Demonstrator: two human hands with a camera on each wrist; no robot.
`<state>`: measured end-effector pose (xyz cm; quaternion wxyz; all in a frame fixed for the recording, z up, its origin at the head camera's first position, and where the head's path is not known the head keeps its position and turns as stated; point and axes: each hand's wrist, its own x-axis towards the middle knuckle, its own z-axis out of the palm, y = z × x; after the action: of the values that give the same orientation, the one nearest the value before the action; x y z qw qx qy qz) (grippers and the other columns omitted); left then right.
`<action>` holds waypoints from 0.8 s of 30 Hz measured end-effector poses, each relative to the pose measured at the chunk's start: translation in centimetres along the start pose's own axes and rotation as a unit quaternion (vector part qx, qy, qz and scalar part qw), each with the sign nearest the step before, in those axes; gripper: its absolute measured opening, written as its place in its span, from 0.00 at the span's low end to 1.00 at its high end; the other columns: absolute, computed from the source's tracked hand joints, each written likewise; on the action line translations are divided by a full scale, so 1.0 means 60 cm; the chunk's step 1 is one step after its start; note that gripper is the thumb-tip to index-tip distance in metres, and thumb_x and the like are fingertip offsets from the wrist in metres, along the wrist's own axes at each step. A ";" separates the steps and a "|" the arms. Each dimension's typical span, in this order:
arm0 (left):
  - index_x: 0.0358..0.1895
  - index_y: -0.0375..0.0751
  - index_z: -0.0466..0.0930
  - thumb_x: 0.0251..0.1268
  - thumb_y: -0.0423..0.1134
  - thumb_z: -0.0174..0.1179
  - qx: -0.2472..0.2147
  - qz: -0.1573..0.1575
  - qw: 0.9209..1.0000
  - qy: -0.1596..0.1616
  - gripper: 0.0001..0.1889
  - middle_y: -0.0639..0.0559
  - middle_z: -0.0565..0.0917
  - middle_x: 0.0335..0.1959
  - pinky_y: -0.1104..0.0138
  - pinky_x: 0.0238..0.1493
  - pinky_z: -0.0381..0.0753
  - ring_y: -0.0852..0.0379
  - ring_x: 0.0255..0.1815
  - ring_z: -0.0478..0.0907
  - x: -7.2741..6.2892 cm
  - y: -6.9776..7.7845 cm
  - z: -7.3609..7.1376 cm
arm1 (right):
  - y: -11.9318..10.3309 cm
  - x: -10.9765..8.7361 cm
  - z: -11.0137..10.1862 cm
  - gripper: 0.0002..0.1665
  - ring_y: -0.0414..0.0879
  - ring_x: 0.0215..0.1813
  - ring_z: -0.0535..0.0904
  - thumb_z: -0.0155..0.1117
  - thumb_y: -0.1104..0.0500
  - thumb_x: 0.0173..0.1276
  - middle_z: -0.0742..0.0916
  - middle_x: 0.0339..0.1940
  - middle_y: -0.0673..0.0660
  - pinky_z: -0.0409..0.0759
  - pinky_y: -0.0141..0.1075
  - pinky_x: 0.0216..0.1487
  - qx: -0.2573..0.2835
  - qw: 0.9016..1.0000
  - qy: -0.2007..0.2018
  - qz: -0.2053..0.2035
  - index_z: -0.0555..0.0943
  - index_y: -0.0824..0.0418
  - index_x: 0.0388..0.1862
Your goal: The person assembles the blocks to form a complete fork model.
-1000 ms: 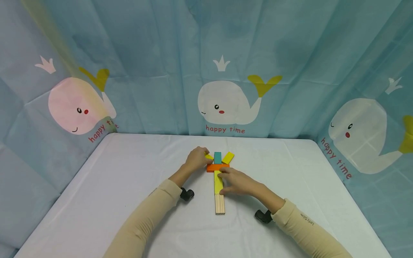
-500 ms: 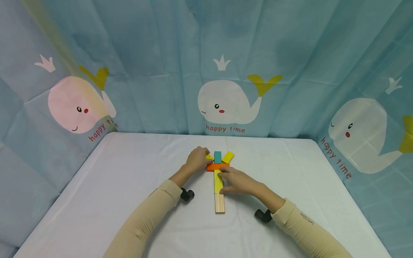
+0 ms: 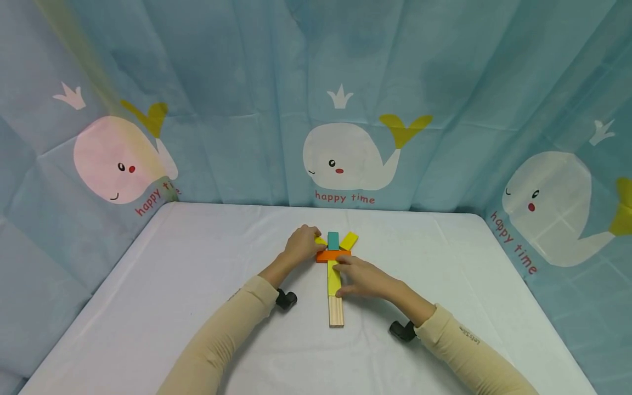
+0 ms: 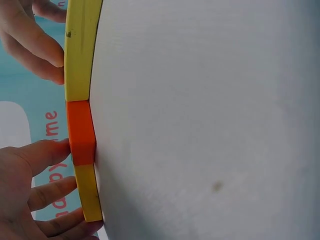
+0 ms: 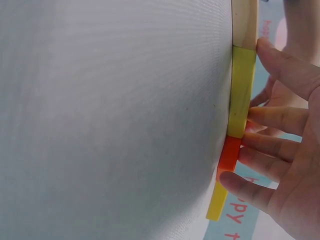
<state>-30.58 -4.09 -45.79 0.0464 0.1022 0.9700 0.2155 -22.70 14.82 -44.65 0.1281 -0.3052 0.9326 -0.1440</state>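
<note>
Wooden blocks lie flat on the table in a figure. A natural wood block point(image 3: 336, 312) is nearest, then a long yellow block point(image 3: 333, 284), then an orange block point(image 3: 323, 256) set crosswise. Beyond it lie a teal block point(image 3: 333, 240), a slanted yellow block point(image 3: 349, 241) on the right and another slanted yellow block point(image 4: 90, 195) on the left, partly hidden by my left hand point(image 3: 300, 244). That hand's extended fingers touch the left yellow block, its thumb the orange one. My right hand point(image 3: 367, 278) rests spread fingertips on the long yellow and orange blocks.
A white-covered table point(image 3: 197, 263) spreads around the figure. Behind it and at both sides hangs a blue curtain point(image 3: 247, 159) with whale prints. Black wrist cameras hang below each sleeve, a left camera point(image 3: 286, 299) and a right camera point(image 3: 403, 331).
</note>
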 end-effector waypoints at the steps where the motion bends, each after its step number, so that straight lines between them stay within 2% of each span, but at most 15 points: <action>1: 0.55 0.39 0.81 0.61 0.48 0.66 0.000 0.000 1.000 -0.001 0.23 0.43 0.80 0.46 0.60 0.49 0.80 0.51 0.41 0.75 0.000 0.000 0.000 | 0.000 0.000 0.000 0.40 0.53 0.73 0.67 0.72 0.44 0.58 0.72 0.72 0.59 0.71 0.47 0.69 0.000 1.000 0.000 0.001 0.75 0.62 0.66; 16: 0.56 0.40 0.80 0.61 0.49 0.66 0.005 0.006 1.000 0.004 0.24 0.44 0.80 0.47 0.60 0.50 0.79 0.51 0.42 0.75 0.001 -0.006 0.005 | 0.001 0.000 0.000 0.40 0.53 0.73 0.66 0.72 0.43 0.58 0.71 0.72 0.58 0.72 0.47 0.69 -0.002 1.000 -0.001 0.001 0.75 0.62 0.65; 24: 0.62 0.39 0.74 0.62 0.49 0.65 -0.029 0.002 1.000 0.000 0.28 0.42 0.79 0.54 0.57 0.59 0.77 0.48 0.49 0.75 0.000 -0.008 0.006 | 0.005 -0.001 -0.005 0.38 0.54 0.72 0.68 0.73 0.45 0.58 0.72 0.72 0.59 0.72 0.48 0.68 0.018 1.000 0.001 -0.004 0.76 0.61 0.64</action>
<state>-30.63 -4.37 -46.35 0.0486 0.1025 0.9633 0.2433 -22.90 15.12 -44.46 0.1324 -0.3067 0.9285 -0.1619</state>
